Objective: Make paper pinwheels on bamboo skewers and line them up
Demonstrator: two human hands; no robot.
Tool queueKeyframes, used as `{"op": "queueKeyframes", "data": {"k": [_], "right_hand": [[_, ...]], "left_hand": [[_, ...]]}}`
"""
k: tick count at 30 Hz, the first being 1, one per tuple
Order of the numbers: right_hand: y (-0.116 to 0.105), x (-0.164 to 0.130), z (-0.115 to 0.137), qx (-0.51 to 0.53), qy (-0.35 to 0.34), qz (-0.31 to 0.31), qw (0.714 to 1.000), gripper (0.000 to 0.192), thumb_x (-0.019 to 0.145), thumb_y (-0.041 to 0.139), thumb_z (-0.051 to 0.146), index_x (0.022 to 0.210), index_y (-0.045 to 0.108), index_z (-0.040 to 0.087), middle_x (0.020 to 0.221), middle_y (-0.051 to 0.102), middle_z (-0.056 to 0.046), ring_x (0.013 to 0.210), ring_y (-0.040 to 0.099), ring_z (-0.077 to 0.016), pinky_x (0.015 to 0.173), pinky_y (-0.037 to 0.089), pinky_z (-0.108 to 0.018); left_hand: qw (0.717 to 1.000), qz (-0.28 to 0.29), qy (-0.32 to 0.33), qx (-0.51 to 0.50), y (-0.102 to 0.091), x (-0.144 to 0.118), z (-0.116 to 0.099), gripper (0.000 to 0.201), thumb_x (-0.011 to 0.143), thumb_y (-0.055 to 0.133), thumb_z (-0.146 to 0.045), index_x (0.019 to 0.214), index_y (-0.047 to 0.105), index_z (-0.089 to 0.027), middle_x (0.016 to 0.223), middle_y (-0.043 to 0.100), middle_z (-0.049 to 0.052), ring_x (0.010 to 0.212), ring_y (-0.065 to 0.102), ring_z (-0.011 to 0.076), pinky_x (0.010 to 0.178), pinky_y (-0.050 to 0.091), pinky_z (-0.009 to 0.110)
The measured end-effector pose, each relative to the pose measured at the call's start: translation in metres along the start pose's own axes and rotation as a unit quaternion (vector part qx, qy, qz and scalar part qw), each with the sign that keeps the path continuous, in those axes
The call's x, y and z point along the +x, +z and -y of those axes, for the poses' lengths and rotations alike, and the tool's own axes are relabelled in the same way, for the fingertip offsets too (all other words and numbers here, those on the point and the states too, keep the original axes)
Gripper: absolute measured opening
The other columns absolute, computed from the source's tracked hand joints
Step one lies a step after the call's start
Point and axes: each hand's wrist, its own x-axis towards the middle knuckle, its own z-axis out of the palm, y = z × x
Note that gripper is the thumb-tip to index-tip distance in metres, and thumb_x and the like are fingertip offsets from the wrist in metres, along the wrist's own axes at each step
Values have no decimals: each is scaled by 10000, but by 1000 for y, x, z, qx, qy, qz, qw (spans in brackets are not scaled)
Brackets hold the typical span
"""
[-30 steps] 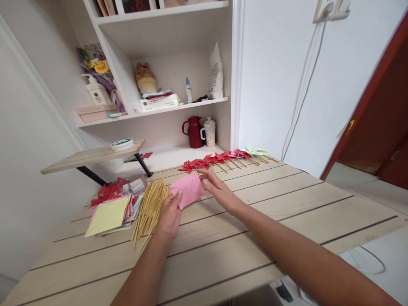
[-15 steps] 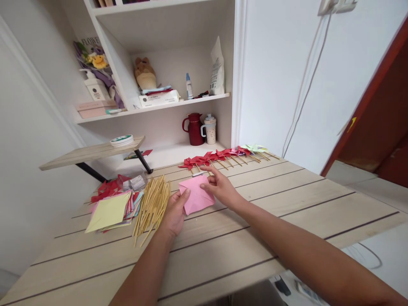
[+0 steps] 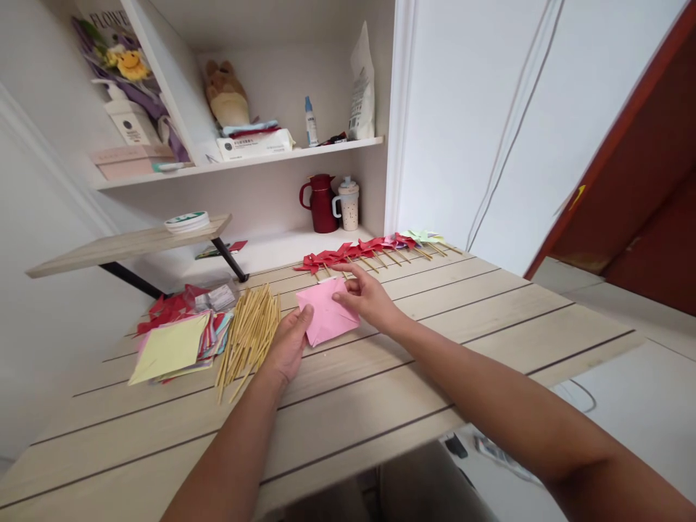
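Note:
A square of pink paper (image 3: 328, 313) with slits running in from its corners is held above the table. My left hand (image 3: 290, 341) grips its left edge, thumb on top. At the upper right edge, my right hand (image 3: 365, 296) pinches the paper between thumb and fingers, the index finger reaching out past it. Just left of my left hand lies a heap of thin wooden sticks (image 3: 247, 337). Beyond the hands, red paper pinwheels (image 3: 348, 254) on sticks lie in a row, with pale green pinwheels (image 3: 423, 237) at the right end.
A stack of coloured paper squares (image 3: 168, 348), yellow on top, lies at the left. Behind it are red paper pieces (image 3: 171, 308) and a clear plastic box (image 3: 217, 297). A small raised shelf (image 3: 125, 245) stands over the back left. A red jug (image 3: 322, 206) and a cup (image 3: 348, 205) stand behind.
The camera view has shifted, so everything appears further left and higher. Both hands keep hold of the pink paper, with little change in their grip.

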Motion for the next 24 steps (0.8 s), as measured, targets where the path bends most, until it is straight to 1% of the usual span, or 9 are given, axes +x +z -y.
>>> {"op": "queueKeyframes", "data": {"k": [3,5,9,13,16,18,20,22,24], "right_hand": [[1,-1,1,-8,-6,12,1000,511,790,694,231,1280,548,223,585,397,106,517,373,-96,501,286,-230],[2,-2,1,-11,-5,18,1000,494,791,695,230,1266,559,221,580,392,107,513,367,-94,498,282,-230],[1,-3,0,-13,-4,23,1000,478,790,704,248,1250,574,227,600,437,98,523,393,-93,507,303,-230],[0,-2,-3,-33,-5,17,999,452,793,702,239,1229,584,235,592,425,99,522,390,-97,505,306,-232],[0,-2,-5,-46,-23,4,999,456,830,672,258,1271,554,242,678,547,58,580,486,-123,545,390,-256],[-1,-2,-5,-64,-54,-18,996,456,867,645,285,1306,528,248,825,637,1,694,576,-156,624,469,-296],[-1,-3,-3,-115,-106,-49,987,455,879,651,309,1314,529,258,1000,657,-52,846,619,-193,732,516,-351],[0,-4,0,-189,-170,-68,965,460,864,691,327,1300,555,272,1121,623,-79,966,607,-227,829,521,-404],[3,-7,2,-248,-228,-57,940,435,860,707,325,1275,583,282,1135,588,-83,1027,577,-248,888,511,-435]], "left_hand": [[1000,-21,-4,16,1,-2,-2,551,682,860,-462,1072,730,-96,1020,773,150,987,719,263,889,548,348],[999,-22,-7,25,2,-3,-3,531,661,880,-419,1052,735,-90,989,778,148,948,726,260,866,552,345],[999,-20,-9,48,3,-3,-1,503,621,903,-382,1003,750,-93,947,783,136,925,727,263,846,554,343],[997,-38,-12,69,1,0,4,497,603,908,-396,966,756,-93,923,785,132,899,731,258,804,560,324],[996,-70,-10,47,0,2,6,480,615,904,-372,978,750,-98,927,786,134,897,737,262,805,574,334],[994,-109,-3,16,0,4,5,436,642,892,-333,985,745,-108,938,787,134,910,740,260,810,585,333],[988,-150,15,-24,1,4,1,367,689,866,-273,1002,741,-127,989,785,128,938,740,243,828,591,318],[981,-179,34,-65,2,4,-4,297,741,824,-209,1019,739,-145,1063,777,118,969,735,220,846,593,299],[975,-192,53,-99,4,3,-10,259,780,782,-163,1034,737,-151,1125,764,113,996,730,207,853,596,287]]}}
